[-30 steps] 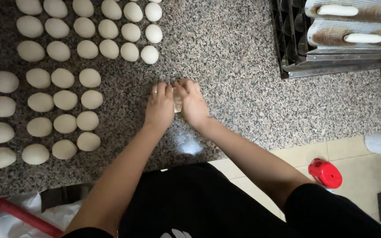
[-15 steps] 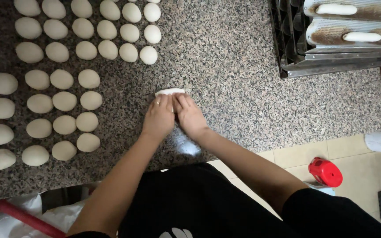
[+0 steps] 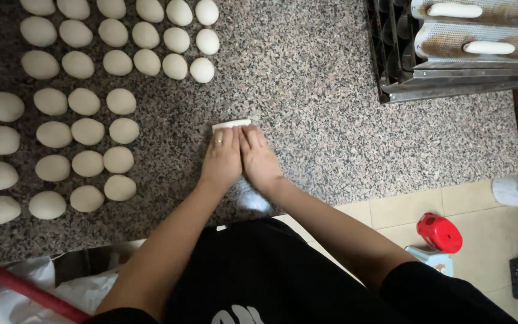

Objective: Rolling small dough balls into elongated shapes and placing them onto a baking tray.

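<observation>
Head view: both hands lie flat, side by side and touching, palms down on the speckled granite table (image 3: pixel 331 108). The left hand (image 3: pixel 222 159) and the right hand (image 3: pixel 259 157) have their fingers stretched out together, not curled around anything. They press on a piece of dough (image 3: pixel 231 124), a flattened white strip whose far edge shows just beyond the fingertips; the rest of it is hidden under the hands. The left hand wears a ring (image 3: pixel 218 141). Just behind the hands, near the table's front edge, is a pale flour smear (image 3: pixel 253 198).

To the left of the hands, well apart, dough balls (image 3: pixel 88 129) sit in neat rows, and a second block of balls (image 3: pixel 145 36) lies farther back toward the top left. The nearest ball of that block (image 3: pixel 202 70) is beyond the dough strip, not touching it.

At the top right a metal rack (image 3: pixel 445 84) stands on the table, with ridged trays carrying long white dough pieces (image 3: pixel 488 47).

Off the table's edge at the lower right, a red stool (image 3: pixel 439 233) stands on the tiled floor (image 3: pixel 391 213). At the lower left, a red bar (image 3: pixel 28 291) lies across white plastic sheeting (image 3: pixel 7 300). The person wears black clothing (image 3: pixel 259 276).
</observation>
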